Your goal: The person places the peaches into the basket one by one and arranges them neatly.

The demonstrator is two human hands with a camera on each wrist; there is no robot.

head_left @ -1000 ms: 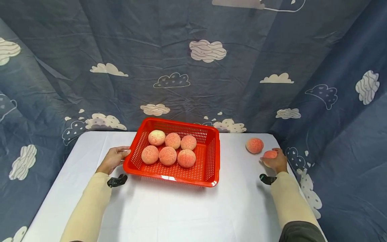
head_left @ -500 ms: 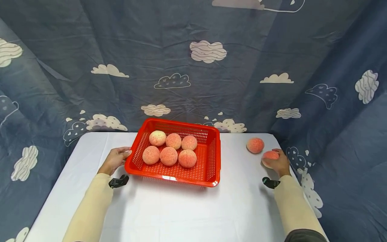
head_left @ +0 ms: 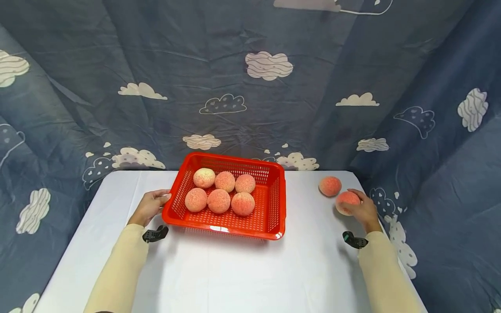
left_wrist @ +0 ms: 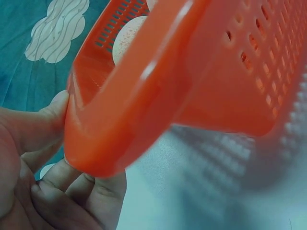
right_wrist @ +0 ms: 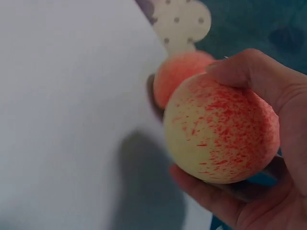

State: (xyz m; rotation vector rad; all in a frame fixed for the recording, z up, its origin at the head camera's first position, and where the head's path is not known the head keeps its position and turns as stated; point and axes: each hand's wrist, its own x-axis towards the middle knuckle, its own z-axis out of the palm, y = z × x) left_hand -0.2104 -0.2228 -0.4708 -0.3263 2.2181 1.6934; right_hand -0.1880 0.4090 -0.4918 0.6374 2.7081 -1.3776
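Observation:
My left hand [head_left: 149,208] pinches the left rim of a red perforated plastic basket [head_left: 275,226]; in the left wrist view the thumb lies on the rim's outer edge and the fingers curl under it. Inside the basket sit several peaches [head_left: 218,201] in two rows, towards its left side. At the table's right side my right hand [head_left: 363,209] grips a peach [right_wrist: 218,132], yellowish with red speckles, between thumb and fingers. Its shadow falls on the table apart from it, in the right wrist view. Another peach [head_left: 330,186] lies on the table just beyond.
The table [head_left: 242,278] is covered in white. Dark blue cloth [head_left: 227,48] with a cloud pattern hangs behind it and along both sides. The basket's right side has bare floor beside the peaches. A black wrist strap piece [head_left: 355,240] shows near the right hand.
The right hand has drawn slightly back and lifted its peach off the table, which now shows more between the fingers. The left hand keeps its hold on the basket, which stays in place.

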